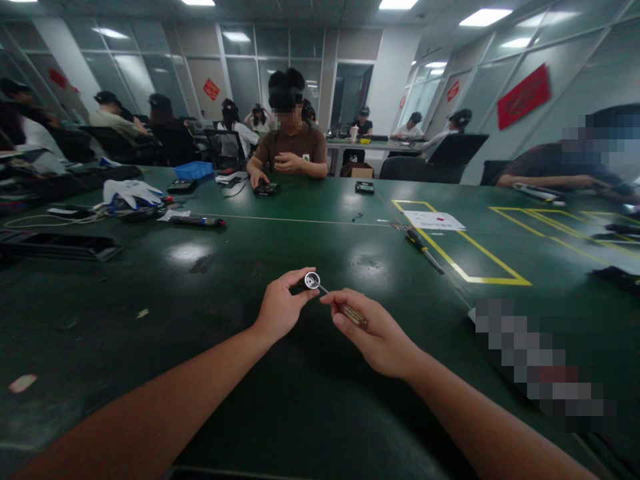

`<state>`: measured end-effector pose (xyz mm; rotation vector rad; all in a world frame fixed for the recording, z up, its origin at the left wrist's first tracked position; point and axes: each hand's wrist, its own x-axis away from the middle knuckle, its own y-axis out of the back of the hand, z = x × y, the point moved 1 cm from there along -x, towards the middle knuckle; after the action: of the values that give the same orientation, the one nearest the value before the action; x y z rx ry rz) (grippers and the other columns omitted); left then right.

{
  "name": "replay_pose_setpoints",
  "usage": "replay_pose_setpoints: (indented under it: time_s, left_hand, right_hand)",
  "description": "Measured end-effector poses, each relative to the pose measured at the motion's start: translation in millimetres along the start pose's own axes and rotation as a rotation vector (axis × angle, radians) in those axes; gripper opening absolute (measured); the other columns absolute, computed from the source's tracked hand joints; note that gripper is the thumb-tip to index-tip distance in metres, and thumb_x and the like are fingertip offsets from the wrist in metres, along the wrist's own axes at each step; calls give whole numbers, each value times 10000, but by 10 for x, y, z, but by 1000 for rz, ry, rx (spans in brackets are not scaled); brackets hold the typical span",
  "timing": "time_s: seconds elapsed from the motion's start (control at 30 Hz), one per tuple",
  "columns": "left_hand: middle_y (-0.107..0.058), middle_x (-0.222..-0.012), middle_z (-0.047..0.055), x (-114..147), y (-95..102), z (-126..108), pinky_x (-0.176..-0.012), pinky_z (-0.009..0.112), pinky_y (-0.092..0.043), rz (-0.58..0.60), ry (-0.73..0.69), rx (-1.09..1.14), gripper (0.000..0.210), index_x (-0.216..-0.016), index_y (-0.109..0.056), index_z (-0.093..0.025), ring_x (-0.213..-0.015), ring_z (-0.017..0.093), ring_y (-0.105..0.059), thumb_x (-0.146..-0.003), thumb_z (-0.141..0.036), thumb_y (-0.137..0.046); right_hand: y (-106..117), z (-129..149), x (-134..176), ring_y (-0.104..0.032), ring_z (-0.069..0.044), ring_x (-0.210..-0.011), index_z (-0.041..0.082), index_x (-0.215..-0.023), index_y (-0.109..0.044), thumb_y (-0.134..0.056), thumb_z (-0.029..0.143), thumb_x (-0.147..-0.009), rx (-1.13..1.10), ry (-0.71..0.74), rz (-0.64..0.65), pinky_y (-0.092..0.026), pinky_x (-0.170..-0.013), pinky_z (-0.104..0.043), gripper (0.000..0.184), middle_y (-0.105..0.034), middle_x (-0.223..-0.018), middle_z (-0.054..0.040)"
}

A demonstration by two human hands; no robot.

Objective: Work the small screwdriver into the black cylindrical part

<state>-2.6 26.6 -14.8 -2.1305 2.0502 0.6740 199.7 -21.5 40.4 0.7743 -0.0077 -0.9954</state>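
My left hand (283,305) is closed around a small round part (312,281) with a bright metal rim and a dark side; its open end faces me. My right hand (377,333) grips a screwdriver (354,315) by its amber-coloured handle. The thin metal shaft points up and left, and its tip is at the rim of the round part. Whether the tip touches or sits inside the rim, I cannot tell. Both hands are held above the green table (225,400). My fingers hide most of the round part's body.
A black-and-yellow screwdriver (424,249) lies right of centre, beside yellow tape (493,279) and a white sheet (434,220). White gloves (131,193), a pen-like tool (196,221) and a blue basket (194,171) are at the left. Across the table sits a person (300,150) handling a dark device.
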Motion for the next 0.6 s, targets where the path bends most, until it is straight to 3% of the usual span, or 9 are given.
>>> replay_pose_setpoints:
  time_s: [0.43,0.6]
  left_hand:
    - [-729,-1229,51,18,11,-70,-1089,436,-485,24,-85,-93,371,-1179,-736,-250,-1155,225,-671,-816,-176,-770]
    - [-728,-1232,56,24,16,-104,-1088,445,-488,57,-137,-122,367,-1181,-736,-250,-1165,227,-667,-825,-163,-757]
  right_hand:
    - [18,-18,-2,-652,-202,-928,239,-1186,-639,-530,329,-1023,-35,-69,-41,-498,-805,-336,215,-703,-1054,-49]
    - [36,-12,2,-562,-157,-740,237,-1131,-601,-514,353,-1032,-29,-83,-45,-450,-694,-299,175,-619,-883,-8]
